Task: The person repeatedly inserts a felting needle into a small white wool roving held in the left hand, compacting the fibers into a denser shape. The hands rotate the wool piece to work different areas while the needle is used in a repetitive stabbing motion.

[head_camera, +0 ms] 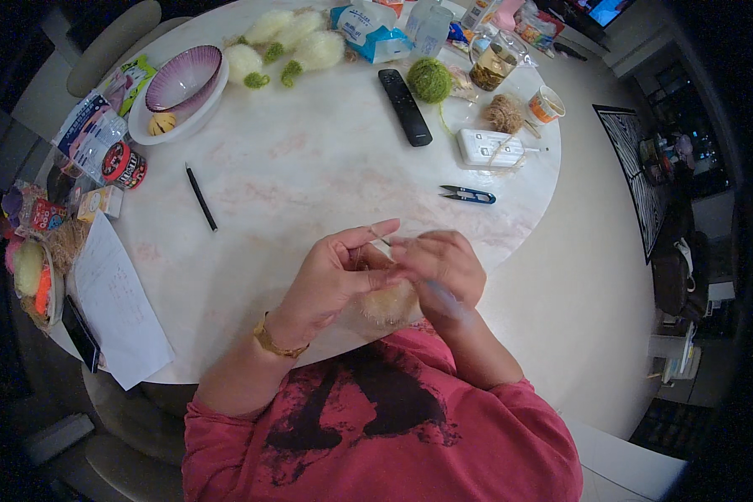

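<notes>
My left hand (pixel 323 273) pinches a fuzzy beige piece of crochet work (pixel 388 307) between thumb and fingers, with the index finger stretched out above it. A thin strand runs by that finger. In my right hand (pixel 445 260) is a crochet hook (pixel 442 293), its pale blue handle blurred and its dark tip near the left fingers. Both hands meet over the table's front edge, so the stitches are mostly hidden. Thread snips (pixel 469 194) lie beyond my right hand. A light brown yarn ball (pixel 504 113) rests farther back, with loose yarn over a white power strip (pixel 477 147).
Farther off on the marble-patterned table (pixel 276 182) are a black remote (pixel 405 108), a green yarn ball (pixel 430 80) and a glass teapot (pixel 494 66). Leftward lie a black pen (pixel 201 197), nested bowls (pixel 216 103), a paper sheet (pixel 120 314) and a phone (pixel 80 332). Fuzzy cream crocheted pieces (pixel 314 50) sit behind.
</notes>
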`<state>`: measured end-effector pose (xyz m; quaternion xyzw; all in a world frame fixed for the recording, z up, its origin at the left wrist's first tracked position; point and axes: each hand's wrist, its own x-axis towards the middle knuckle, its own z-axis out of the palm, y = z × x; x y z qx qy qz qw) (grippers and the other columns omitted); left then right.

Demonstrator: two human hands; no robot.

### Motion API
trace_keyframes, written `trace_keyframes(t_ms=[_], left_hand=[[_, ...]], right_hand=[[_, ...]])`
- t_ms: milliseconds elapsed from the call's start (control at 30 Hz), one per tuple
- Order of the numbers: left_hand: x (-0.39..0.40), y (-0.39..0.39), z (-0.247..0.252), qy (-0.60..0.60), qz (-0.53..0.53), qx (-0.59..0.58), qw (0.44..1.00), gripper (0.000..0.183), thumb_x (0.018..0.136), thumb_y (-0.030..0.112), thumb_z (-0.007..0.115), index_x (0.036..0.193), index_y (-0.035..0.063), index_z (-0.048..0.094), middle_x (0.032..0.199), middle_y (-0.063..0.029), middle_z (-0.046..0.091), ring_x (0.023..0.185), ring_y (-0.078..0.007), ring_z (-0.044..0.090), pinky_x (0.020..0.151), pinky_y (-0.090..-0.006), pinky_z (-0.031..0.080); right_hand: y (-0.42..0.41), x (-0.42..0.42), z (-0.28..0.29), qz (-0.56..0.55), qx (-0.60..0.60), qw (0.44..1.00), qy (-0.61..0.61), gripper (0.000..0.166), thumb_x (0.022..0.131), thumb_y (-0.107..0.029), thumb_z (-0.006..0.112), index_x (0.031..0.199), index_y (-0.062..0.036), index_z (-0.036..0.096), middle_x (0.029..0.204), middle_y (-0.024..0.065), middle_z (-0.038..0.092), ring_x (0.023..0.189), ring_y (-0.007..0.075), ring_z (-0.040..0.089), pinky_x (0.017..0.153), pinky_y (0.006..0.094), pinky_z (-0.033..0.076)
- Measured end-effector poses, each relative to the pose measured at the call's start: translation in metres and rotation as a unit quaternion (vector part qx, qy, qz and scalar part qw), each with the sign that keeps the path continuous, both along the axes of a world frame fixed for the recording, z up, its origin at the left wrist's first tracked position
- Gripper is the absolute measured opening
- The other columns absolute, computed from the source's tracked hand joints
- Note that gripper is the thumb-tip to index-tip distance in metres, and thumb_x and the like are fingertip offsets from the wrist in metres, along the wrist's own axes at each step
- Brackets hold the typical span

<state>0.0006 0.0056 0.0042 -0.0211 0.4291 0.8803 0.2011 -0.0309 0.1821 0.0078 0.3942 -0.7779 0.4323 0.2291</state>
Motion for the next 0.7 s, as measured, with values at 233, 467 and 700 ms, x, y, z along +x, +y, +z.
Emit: trace_keyframes(t_ms=[233,467,700], left_hand=[[-0.002,-0.002,-0.002,-0.002,0.003,-0.016,1.000,0.052,0.078,-0.005,0.065,0.127,-0.0010,0.050,0.091,-0.0030,0.063,0.079,-0.0067,0.059,0.073,-0.0211,0.050],[-0.003,-0.009,-0.002,-0.012,-0.014,0.032,0.999,0.045,0.080,-0.004,0.065,0.123,-0.0029,0.053,0.085,-0.0028,0.064,0.075,-0.0070,0.060,0.070,-0.0203,0.050],[-0.005,-0.011,-0.006,-0.042,-0.017,0.064,0.997,0.042,0.079,-0.004,0.065,0.120,-0.0042,0.055,0.086,-0.0039,0.065,0.076,-0.0081,0.061,0.071,-0.0205,0.051]], right_hand=[[-0.006,-0.003,-0.017,0.108,-0.320,0.817,-0.468,0.017,0.094,-0.015,0.054,0.100,-0.0001,0.058,0.090,0.0069,0.066,0.081,0.0097,0.057,0.071,0.0225,0.045],[-0.001,-0.011,-0.015,0.168,-0.339,0.807,-0.453,0.021,0.099,-0.024,0.040,0.096,-0.0043,0.046,0.088,0.0113,0.063,0.074,0.0123,0.056,0.067,0.0221,0.042],[0.003,-0.006,-0.006,0.155,-0.271,0.885,-0.347,0.018,0.099,-0.022,0.042,0.096,-0.0042,0.044,0.084,0.0125,0.060,0.077,0.0188,0.059,0.070,0.0280,0.046]])
